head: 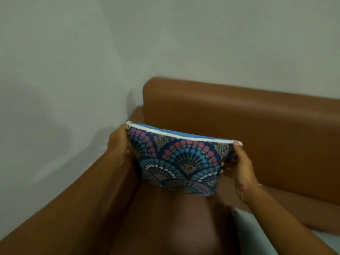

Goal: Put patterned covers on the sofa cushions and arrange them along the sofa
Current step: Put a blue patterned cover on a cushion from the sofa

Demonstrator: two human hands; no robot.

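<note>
Held up over the brown leather sofa (239, 115) seat, near its corner: dark blue cushion in fan-patterned cover (182, 161), white zip edge (180, 135) uppermost. Left hand (117, 144) clamped on one side, right hand (239, 162) gripping the other.

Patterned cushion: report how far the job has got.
Done: the patterned cushion wears its cover, white zip apparently closed. In hand: left hand and right hand hold it above the sofa. Left: setting it down; a pale cushion looks uncovered.
</note>
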